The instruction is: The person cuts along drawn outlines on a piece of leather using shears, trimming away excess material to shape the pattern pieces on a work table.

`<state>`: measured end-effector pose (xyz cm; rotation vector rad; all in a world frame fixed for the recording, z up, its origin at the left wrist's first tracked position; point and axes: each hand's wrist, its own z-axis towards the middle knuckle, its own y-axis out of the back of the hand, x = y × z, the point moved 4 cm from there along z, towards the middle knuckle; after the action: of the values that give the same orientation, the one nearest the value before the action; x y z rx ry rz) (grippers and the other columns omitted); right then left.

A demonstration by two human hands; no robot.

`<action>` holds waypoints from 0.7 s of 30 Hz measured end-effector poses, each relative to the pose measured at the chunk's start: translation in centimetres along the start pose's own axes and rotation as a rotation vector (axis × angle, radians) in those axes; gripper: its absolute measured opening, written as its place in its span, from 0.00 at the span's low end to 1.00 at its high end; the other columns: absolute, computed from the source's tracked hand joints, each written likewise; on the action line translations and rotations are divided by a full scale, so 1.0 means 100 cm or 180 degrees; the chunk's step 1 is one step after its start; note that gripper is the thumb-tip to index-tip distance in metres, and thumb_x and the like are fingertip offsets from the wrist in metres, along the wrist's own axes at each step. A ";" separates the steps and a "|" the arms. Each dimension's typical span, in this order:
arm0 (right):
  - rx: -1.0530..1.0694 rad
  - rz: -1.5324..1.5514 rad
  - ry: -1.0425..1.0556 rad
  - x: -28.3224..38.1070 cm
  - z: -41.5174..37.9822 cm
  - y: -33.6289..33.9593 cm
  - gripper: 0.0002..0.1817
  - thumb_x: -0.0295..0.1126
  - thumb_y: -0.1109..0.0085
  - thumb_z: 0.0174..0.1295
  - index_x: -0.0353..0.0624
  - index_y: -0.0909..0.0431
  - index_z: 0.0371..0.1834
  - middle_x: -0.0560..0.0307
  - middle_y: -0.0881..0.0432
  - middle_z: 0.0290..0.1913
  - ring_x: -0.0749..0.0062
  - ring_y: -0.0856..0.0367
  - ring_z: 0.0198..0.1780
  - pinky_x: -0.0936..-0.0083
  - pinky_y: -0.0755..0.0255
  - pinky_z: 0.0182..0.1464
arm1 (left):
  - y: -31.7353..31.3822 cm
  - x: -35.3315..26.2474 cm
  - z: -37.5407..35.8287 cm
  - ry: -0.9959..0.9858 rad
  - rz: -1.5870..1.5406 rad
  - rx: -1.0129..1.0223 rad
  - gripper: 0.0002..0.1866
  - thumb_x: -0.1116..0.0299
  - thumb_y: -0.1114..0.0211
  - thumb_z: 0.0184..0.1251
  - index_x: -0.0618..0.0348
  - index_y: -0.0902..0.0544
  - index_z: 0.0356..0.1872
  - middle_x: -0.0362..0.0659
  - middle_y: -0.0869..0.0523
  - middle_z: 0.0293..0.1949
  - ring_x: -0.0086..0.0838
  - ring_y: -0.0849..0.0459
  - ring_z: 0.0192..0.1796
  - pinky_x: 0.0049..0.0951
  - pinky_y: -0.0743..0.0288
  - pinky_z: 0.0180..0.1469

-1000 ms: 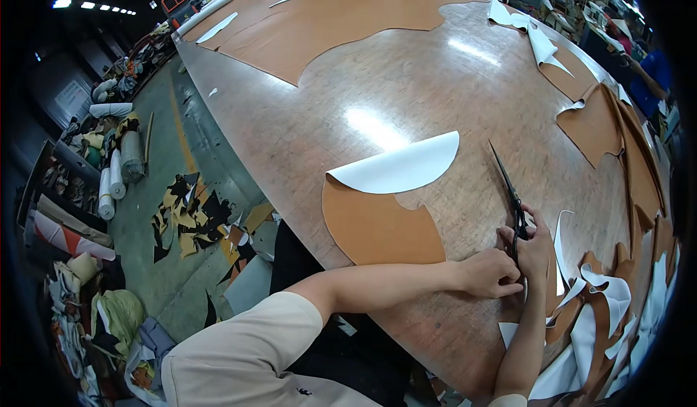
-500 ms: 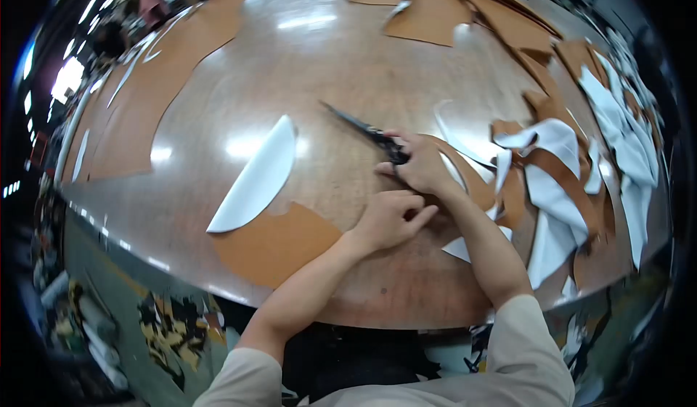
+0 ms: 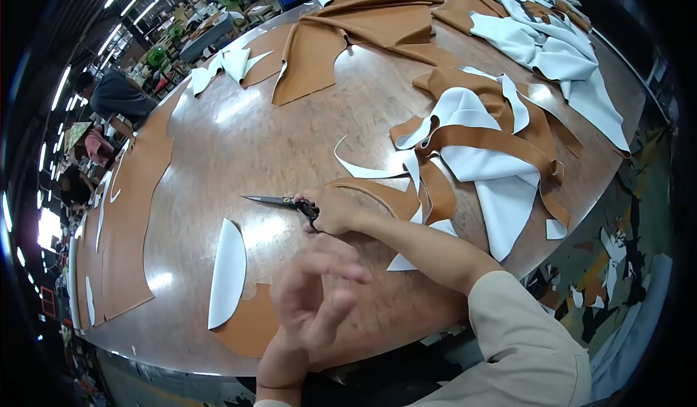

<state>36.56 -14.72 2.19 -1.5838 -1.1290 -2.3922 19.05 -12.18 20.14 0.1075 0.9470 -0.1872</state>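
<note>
My right hand (image 3: 332,212) is closed around the black handles of a pair of scissors (image 3: 279,201). Their blades look closed and point left, low over the wooden tabletop. My left hand (image 3: 312,287) is raised near the camera, slightly blurred, with loosely curled fingers apart and nothing in them. Beside it lies a brown leather-like piece (image 3: 250,327), partly hidden by that hand. A white half-round piece (image 3: 229,276) rests against the brown piece's left side. Right of my right hand are brown and white offcuts (image 3: 377,196).
A heap of brown and white scraps (image 3: 494,160) covers the table's right side. Large brown sheets (image 3: 377,26) lie at the back, another (image 3: 134,218) along the left edge. Other people (image 3: 116,95) are beyond the table's left edge. Scraps (image 3: 610,262) litter the floor at right.
The view has turned, bringing more of the table's right and back into sight. My left hand has risen from the tabletop toward the camera. The scissors remain in my right hand.
</note>
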 end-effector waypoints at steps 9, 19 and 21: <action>0.0170 -0.0041 -0.0345 0.003 0.002 0.002 0.40 0.43 0.13 0.51 0.45 0.20 0.68 0.51 0.12 0.33 0.67 0.16 0.35 0.69 0.23 0.45 | -0.022 -0.050 0.033 -0.1295 -0.2287 0.0470 0.14 0.57 0.38 0.84 0.58 0.15 0.50 0.54 0.13 0.44 0.31 0.17 0.28 0.34 0.25 0.26; 0.0300 -0.0237 -0.0637 0.022 0.002 0.006 0.37 0.42 0.13 0.53 0.47 0.19 0.66 0.60 0.21 0.20 0.77 0.25 0.24 0.75 0.31 0.34 | 0.050 -0.067 -0.001 -0.1391 -0.1455 -0.0229 0.11 0.59 0.35 0.82 0.56 0.16 0.49 0.51 0.13 0.45 0.32 0.17 0.33 0.36 0.24 0.33; 0.0283 -0.0160 -0.0606 0.022 0.002 0.004 0.37 0.42 0.13 0.53 0.47 0.19 0.67 0.63 0.24 0.19 0.80 0.29 0.23 0.75 0.34 0.31 | 0.064 -0.073 -0.006 -0.1393 -0.1367 -0.0264 0.11 0.59 0.35 0.82 0.55 0.16 0.48 0.50 0.13 0.45 0.32 0.17 0.34 0.37 0.24 0.35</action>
<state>35.84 -14.22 4.24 -1.8051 -1.3028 -2.2237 15.77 -5.02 25.81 -0.2103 0.5287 -0.5443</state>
